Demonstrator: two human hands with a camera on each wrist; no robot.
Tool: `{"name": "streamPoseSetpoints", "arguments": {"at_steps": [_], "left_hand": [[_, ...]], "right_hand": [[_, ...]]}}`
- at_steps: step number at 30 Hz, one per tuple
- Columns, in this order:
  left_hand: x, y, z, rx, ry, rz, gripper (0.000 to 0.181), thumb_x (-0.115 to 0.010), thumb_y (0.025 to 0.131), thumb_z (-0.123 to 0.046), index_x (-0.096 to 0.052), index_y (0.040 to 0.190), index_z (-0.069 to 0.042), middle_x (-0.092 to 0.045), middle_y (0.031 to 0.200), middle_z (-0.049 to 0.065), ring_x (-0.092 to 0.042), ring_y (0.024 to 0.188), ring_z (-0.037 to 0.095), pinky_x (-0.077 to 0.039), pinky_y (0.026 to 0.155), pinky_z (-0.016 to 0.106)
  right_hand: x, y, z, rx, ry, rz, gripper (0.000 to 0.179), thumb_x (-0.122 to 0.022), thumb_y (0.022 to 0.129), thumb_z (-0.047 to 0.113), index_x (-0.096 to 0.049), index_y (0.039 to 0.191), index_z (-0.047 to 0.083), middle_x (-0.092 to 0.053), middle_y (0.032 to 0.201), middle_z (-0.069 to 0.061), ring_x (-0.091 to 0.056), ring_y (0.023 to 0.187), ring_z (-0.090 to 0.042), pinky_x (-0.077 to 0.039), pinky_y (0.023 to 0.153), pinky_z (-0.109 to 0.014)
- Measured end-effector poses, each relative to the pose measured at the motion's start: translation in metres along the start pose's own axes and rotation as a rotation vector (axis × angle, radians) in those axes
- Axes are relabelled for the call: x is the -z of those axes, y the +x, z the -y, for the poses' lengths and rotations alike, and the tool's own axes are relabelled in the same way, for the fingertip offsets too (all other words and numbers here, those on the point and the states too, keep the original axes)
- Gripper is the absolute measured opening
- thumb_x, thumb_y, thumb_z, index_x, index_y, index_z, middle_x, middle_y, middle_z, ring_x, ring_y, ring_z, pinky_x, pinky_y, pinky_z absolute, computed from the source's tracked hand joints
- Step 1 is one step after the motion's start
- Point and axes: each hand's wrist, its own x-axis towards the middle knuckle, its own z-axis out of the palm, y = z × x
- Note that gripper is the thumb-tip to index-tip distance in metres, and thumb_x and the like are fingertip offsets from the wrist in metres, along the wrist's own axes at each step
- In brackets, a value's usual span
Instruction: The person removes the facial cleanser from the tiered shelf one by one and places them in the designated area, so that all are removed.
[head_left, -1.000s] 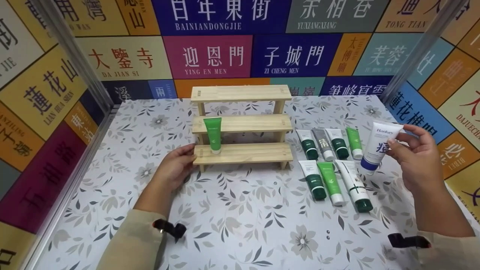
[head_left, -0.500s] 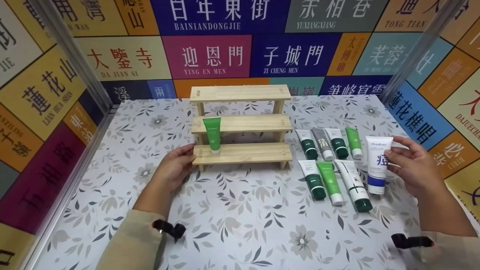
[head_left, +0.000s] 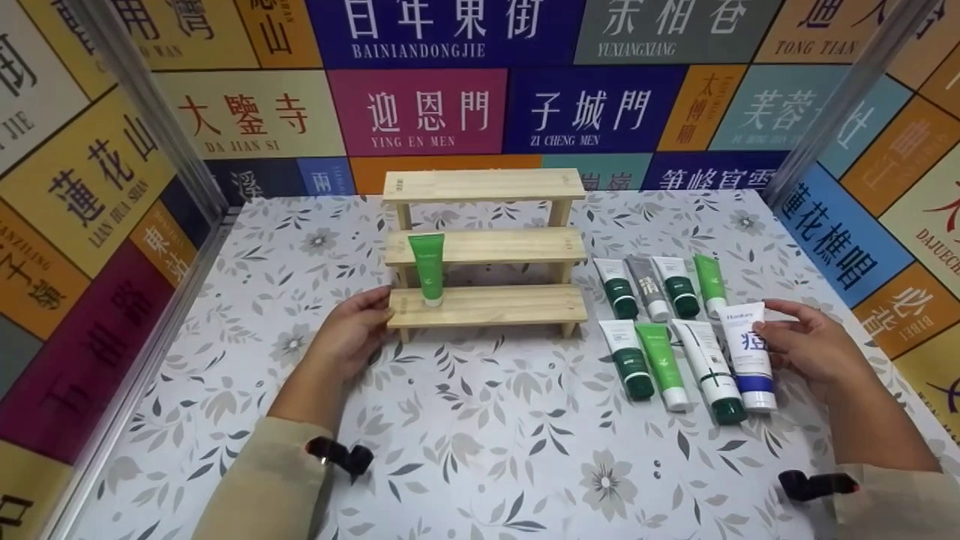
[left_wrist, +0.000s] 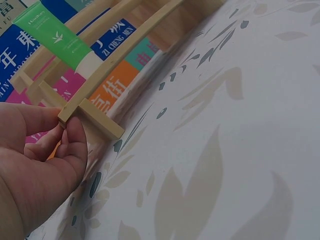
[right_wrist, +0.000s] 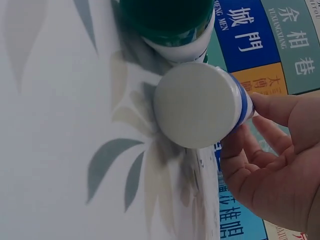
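Observation:
My left hand (head_left: 352,330) pinches the left end of the lowest step of a three-step wooden stand (head_left: 487,306); the left wrist view shows thumb and fingers around the board's corner (left_wrist: 67,112). A green tube (head_left: 428,268) stands upright on its white cap on that step. At the right, my right hand (head_left: 814,345) holds a white tube with a blue band (head_left: 748,352) by its side, between thumb and fingers. Its round cap end (right_wrist: 195,105) faces the right wrist camera, close over the cloth and beside the dark green cap (right_wrist: 167,17) of a white tube (head_left: 709,367).
Several white, grey and green tubes lie in two rows right of the stand, among them a green tube (head_left: 661,364) and a grey tube (head_left: 646,286). A floral cloth (head_left: 480,450) covers the table. Printed panels (head_left: 420,112) wall the back and sides.
My right hand has brought the blue-banded tube down and toward me, beside the front row's right-hand tube. My left hand keeps its place on the stand.

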Motion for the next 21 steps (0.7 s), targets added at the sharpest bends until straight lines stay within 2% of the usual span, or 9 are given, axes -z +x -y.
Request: {"name": "streamPoseSetpoints", "arguments": {"at_steps": [4,8,12,17,21], "left_hand": [[0.001,0.001,-0.001,0.012,0.003,0.003,0.060,-0.056,0.105,0.003,-0.043,0.162,-0.007,-0.051,0.158,0.013,-0.062,0.133,0.021,-0.058,0.104,0.028],[0.000,0.001,-0.002,0.017,-0.004,0.009,0.061,-0.056,0.105,0.003,-0.042,0.163,-0.007,-0.048,0.161,0.014,-0.056,0.141,0.023,-0.056,0.106,0.026],[0.000,0.001,-0.002,0.024,-0.003,0.002,0.060,-0.056,0.105,0.003,-0.042,0.163,-0.007,-0.048,0.163,0.013,-0.057,0.139,0.022,-0.057,0.102,0.024],[0.000,0.001,-0.002,0.024,-0.011,-0.001,0.060,-0.056,0.105,0.004,-0.044,0.162,-0.007,-0.048,0.164,0.012,-0.057,0.138,0.021,-0.058,0.100,0.023],[0.000,0.002,-0.001,0.022,-0.006,-0.005,0.059,-0.056,0.105,0.003,-0.046,0.161,-0.008,-0.050,0.161,0.011,-0.059,0.135,0.020,-0.059,0.097,0.022]], "right_hand": [[0.001,0.001,-0.004,-0.014,0.000,0.022,0.083,-0.068,0.104,0.048,-0.026,0.171,0.026,-0.061,0.113,0.021,-0.066,0.101,-0.001,-0.060,0.090,-0.025],[0.001,0.002,-0.007,-0.034,-0.024,0.029,0.085,-0.067,0.104,0.051,-0.024,0.172,0.027,-0.057,0.125,0.011,-0.064,0.104,-0.003,-0.060,0.090,-0.026],[-0.002,0.003,-0.008,-0.059,-0.035,0.035,0.085,-0.066,0.104,0.051,-0.023,0.172,0.025,-0.055,0.132,0.003,-0.064,0.105,-0.008,-0.060,0.090,-0.028],[-0.003,0.006,-0.009,-0.081,-0.039,0.042,0.085,-0.065,0.105,0.049,-0.021,0.172,0.019,-0.056,0.133,0.000,-0.065,0.103,-0.010,-0.061,0.088,-0.030],[-0.002,0.007,-0.011,-0.088,-0.084,0.023,0.085,-0.063,0.106,0.052,-0.023,0.171,0.015,-0.056,0.137,-0.005,-0.066,0.101,-0.011,-0.062,0.086,-0.030]]}}
